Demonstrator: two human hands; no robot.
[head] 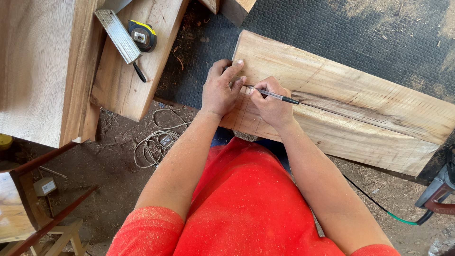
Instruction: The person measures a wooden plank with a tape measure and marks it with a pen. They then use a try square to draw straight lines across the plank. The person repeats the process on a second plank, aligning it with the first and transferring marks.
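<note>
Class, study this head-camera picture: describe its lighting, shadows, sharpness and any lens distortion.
Head view: even daylight, no glare; soft shadow beneath the left hand on the plank; the right hand and pen are sharp; the red shirt close to the lens looks grainy; the frame's corners show wide-angle stretching; the tape measure stays clear.

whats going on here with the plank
A person in a red shirt leans over a rough wooden plank lying on a dark mat. The right hand holds a pen with its tip on the wood near the plank's end, while the left hand presses flat beside it. A tape measure and a square lie on another board to the left.
</note>
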